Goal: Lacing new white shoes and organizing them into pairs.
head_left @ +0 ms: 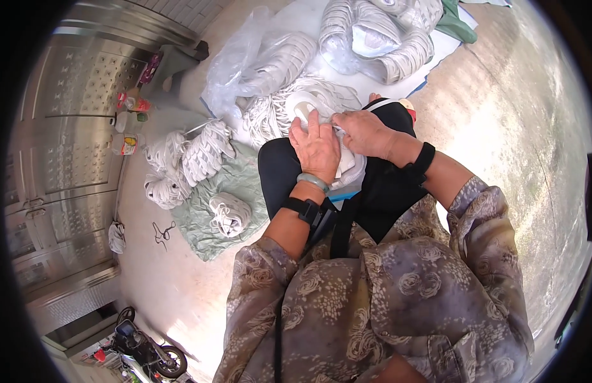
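Observation:
A white shoe [307,102] lies on my lap, its opening turned away from me. My left hand [316,148] lies over it, fingers curled down onto the upper. Beside it, my right hand [367,133] is closed, thumb and forefinger pinching what looks like a white shoelace at the shoe's edge; the fingertips are partly hidden. White padding or paper [344,167] shows below, between my wrists. A heap of loose white laces [264,121] lies just beyond my left knee.
Stacked white shoe uppers [385,38], some in clear plastic [229,64], lie ahead on a white sheet. At left are more laced shoes [207,152], a single laced shoe [230,214] on green sheeting [197,239], bottles [124,143], a metal door [73,127] and a motorbike [149,351].

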A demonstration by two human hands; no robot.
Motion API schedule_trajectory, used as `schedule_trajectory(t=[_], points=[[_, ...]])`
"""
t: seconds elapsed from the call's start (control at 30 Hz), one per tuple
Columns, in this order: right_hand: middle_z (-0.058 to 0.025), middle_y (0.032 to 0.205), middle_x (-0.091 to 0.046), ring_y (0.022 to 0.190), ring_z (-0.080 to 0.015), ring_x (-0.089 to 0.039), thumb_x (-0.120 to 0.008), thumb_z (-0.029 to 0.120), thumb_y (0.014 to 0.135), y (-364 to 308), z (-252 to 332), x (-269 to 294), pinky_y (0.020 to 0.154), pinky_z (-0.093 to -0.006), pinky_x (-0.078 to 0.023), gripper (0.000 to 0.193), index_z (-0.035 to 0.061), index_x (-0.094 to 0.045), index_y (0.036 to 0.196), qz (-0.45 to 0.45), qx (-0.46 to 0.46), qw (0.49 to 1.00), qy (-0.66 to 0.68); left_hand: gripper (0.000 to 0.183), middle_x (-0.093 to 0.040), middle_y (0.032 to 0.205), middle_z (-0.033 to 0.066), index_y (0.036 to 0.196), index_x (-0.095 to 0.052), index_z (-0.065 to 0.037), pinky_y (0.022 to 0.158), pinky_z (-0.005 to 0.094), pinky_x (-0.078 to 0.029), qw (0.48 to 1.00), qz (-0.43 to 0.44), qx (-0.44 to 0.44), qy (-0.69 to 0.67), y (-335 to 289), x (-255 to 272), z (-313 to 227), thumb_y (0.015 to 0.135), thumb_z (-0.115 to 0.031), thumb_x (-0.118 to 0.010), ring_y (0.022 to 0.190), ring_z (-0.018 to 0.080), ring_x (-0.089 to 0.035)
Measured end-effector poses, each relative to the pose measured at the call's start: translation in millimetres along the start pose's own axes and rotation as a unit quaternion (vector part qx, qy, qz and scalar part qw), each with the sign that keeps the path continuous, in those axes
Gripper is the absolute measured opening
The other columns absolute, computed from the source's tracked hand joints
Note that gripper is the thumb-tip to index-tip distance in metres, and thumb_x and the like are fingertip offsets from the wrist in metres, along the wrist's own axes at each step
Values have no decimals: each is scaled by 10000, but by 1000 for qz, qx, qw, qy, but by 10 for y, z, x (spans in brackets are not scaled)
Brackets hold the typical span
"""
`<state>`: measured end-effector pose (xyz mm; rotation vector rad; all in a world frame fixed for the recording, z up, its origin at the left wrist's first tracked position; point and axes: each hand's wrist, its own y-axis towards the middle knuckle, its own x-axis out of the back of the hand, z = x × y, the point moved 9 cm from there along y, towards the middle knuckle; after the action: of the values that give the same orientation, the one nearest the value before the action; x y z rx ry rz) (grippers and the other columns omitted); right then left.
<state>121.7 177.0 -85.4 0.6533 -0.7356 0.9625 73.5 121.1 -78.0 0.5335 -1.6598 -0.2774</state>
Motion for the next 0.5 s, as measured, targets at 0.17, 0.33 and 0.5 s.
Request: schedule_trajectory(t=[0.17, 0.33, 0.5], points=[[-196, 794, -591, 777, -347, -589, -575, 128, 673, -125, -52, 81, 688, -409, -469, 324, -21, -477, 943, -52, -52, 997, 8, 147, -454, 1214, 150, 831, -557, -22, 890, 533, -310, 1000, 17, 2, -4, 56, 62, -74, 708, -102, -561, 1076, 418, -378], [-183, 757, -580, 760, -344, -590, -590, 154, 660, -517, -205, 363, 654, -413, -474, 396, -15, -439, 985, -91, -126, 988, 0, 130, -429, 1219, 160, 785, -538, -6, 940, 600, -222, 990, 113, -85, -30, 133, 190, -562, 692, -96, -527, 1171, 389, -334], [-200, 794, -575, 784, -352, -582, -538, 87, 654, -317, 105, -3, 674, -424, -461, 329, 14, -512, 974, -81, -66, 990, 96, 94, -476, 1140, 215, 716, -502, -11, 933, 582, -218, 980, 118, -113, -114, -533, 833, 568, 710, -104, -512, 1069, 435, -405]])
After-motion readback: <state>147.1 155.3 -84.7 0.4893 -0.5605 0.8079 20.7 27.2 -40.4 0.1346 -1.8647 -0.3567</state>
